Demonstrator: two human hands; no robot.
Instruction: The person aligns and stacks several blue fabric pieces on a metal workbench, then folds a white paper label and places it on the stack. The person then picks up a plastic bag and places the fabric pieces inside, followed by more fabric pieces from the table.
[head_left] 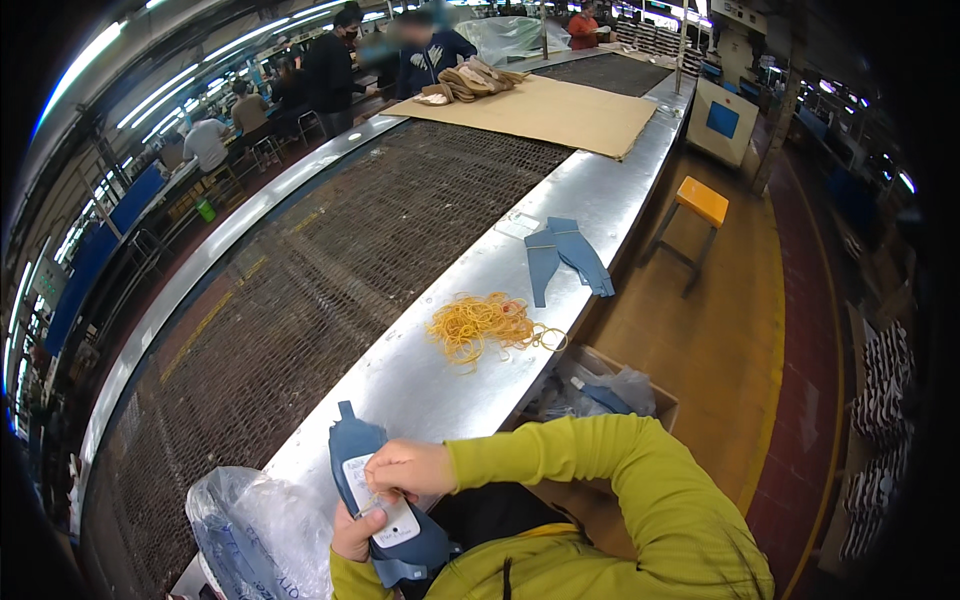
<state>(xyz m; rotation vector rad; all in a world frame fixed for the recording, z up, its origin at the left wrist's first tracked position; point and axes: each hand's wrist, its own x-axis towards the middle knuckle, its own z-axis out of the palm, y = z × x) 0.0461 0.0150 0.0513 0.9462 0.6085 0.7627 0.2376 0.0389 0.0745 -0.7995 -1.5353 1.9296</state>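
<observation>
My left hand [352, 532] is closed around a stack of flat blue cut pieces [352, 440], its thumb pressed on a white card [402, 528] lying on top. The card bears handwriting. Over the middle of the card, my right hand [415, 467] is closed with bent fingertips; whatever they pinch is too small to make out. A tangled heap of yellow rubber bands [478, 325] lies on the metal ledge ahead of my hands. Farther along lies another bundle of blue cut pieces [568, 255].
A clear plastic bag [245, 520] sits beside my left hand. The conveyor's mesh belt [300, 270] runs away from me, with cardboard [560, 105] and brown pieces [470, 80] on it. Right of the ledge are a carton [662, 408] and an orange-topped stool [703, 200]. People work farther off.
</observation>
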